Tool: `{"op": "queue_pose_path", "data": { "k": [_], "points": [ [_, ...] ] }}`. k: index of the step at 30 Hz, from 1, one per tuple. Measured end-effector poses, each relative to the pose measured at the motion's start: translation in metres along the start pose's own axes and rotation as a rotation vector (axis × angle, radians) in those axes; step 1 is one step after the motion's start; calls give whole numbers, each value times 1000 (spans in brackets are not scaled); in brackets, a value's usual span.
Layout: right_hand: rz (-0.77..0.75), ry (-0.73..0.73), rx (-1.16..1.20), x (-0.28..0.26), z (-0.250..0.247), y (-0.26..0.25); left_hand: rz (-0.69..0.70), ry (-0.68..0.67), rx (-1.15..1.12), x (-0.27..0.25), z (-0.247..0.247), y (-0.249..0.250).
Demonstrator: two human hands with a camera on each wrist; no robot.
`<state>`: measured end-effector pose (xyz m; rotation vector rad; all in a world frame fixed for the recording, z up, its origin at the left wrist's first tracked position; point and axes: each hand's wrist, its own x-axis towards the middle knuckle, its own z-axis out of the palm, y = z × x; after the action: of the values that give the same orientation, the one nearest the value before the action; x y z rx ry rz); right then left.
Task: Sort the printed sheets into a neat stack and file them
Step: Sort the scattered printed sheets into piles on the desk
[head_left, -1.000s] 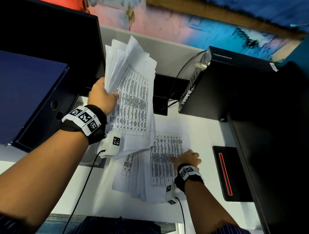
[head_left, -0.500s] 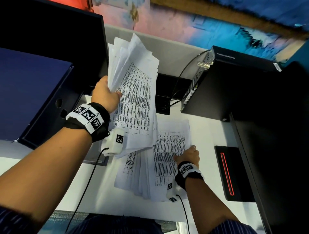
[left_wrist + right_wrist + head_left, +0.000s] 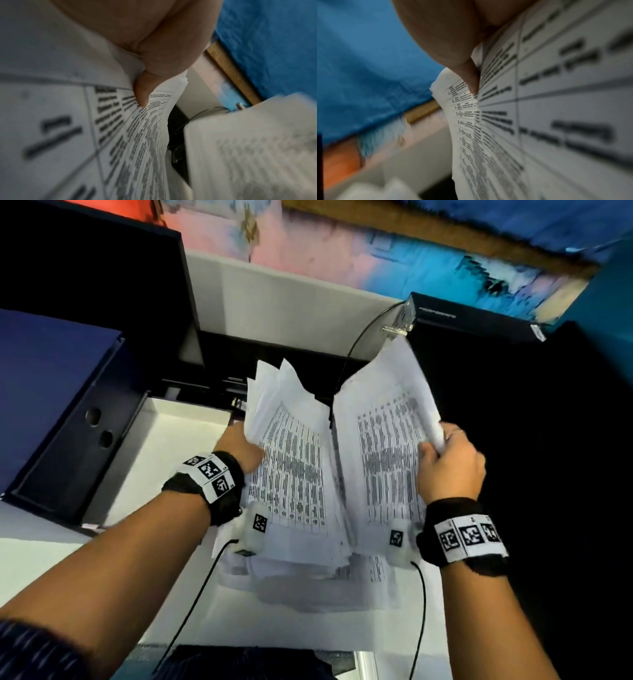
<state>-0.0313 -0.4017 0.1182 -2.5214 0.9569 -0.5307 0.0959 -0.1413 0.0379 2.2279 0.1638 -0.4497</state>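
Note:
Two bundles of printed sheets are raised above the white desk, side by side. My left hand grips the left bundle by its left edge; its thumb presses on the printed face of that bundle. My right hand grips the right bundle by its right edge, thumb on the table print of the sheets. A few more sheets lie loosely on the desk under both bundles. A dark blue file binder stands at the left.
A black monitor is behind the binder. A black box with a cable stands at the back right, and dark furniture fills the right side. Wrist-camera cables trail over the desk's front edge.
My right hand has lifted a bundle of sheets off the desk and holds it upright. My left hand has lowered its bundle and brought it beside the right one.

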Motion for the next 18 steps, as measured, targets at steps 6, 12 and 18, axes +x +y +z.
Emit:
{"op": "queue_pose_path", "data": {
  "k": [6, 12, 18],
  "points": [
    [20, 53, 413, 25, -16, 0, -92, -42, 21, -4, 45, -28],
    [286, -357, 385, 0, 109, 55, -183, -61, -127, -4, 50, -37],
    [117, -657, 10, -58, 185, 51, -241, -162, -30, -11, 54, -34]
  ]
}}
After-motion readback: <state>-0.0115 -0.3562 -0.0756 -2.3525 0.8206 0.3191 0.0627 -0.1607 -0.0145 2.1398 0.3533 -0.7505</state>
